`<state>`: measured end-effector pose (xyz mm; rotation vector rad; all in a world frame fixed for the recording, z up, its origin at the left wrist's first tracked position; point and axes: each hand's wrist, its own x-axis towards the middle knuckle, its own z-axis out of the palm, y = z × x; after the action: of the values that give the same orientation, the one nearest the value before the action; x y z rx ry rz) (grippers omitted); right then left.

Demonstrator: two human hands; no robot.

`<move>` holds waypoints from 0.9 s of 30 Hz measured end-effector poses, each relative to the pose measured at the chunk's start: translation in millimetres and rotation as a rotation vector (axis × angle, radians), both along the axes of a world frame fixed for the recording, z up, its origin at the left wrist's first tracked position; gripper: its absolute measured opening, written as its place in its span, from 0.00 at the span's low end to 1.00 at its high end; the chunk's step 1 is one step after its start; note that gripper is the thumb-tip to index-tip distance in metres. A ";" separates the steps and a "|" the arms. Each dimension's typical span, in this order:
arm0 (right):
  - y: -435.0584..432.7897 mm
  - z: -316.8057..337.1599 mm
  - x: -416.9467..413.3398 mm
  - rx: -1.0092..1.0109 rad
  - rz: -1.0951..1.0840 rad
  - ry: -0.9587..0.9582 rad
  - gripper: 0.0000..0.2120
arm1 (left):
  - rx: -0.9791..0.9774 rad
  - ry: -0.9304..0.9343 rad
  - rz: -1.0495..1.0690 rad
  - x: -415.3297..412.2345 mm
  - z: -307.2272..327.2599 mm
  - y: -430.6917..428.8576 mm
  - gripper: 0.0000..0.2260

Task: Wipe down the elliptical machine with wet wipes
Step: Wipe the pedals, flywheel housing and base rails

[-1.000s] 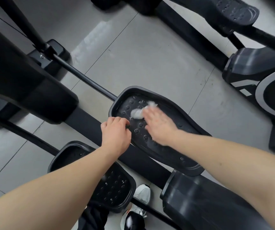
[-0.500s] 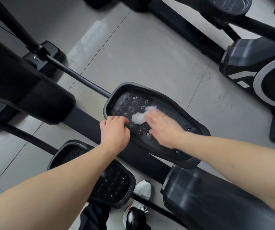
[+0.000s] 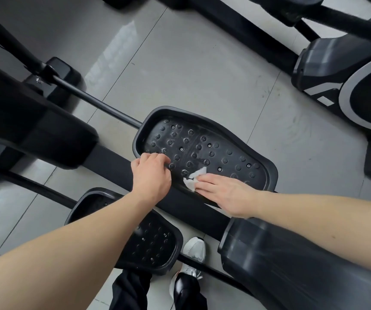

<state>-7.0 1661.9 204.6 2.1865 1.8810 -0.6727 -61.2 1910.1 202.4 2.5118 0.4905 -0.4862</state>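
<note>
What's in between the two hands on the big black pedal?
In the head view, the white wipe pokes out from under the right hand, then a bit of bumpy pedal before the left hand.

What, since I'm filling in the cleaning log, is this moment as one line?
step: wiping far pedal | right hand: flat, pressing wet wipe on near edge | left hand: grips its rim

Glossy grey floor tiles reflect light beside a second black machine
</note>
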 end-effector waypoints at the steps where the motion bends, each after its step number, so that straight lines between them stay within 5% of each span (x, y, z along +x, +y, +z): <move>1: -7.5 2.7 0.1 -0.004 -0.027 -0.005 0.28 | -0.001 -0.003 -0.004 0.7 -0.2 -0.4 0.16; 6: 4.3 -0.8 24.0 -0.038 -0.439 -0.145 0.29 | 0.002 0.000 -0.013 4.2 -0.8 -9.4 0.16; 10: 38.2 -11.3 34.6 -0.046 -0.713 -0.035 0.32 | -0.001 0.000 -0.037 5.9 1.4 -15.0 0.16; 18: 3.8 -7.6 1.0 -0.050 -0.114 0.101 0.28 | 0.022 0.004 -0.058 7.6 0.5 -18.1 0.16; 23: 23.6 -7.5 45.2 -0.091 -0.620 -0.087 0.33 | 0.013 0.004 -0.084 11.7 5.8 -27.0 0.15; 27: 23.9 -10.0 24.1 -0.075 -0.766 -0.133 0.34 | 0.013 0.013 -0.103 13.0 7.6 -31.5 0.14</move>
<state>17.1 1685.8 194.6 2.7967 0.8943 -0.6579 -48.2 1878.6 210.0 2.5575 0.3721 -0.5404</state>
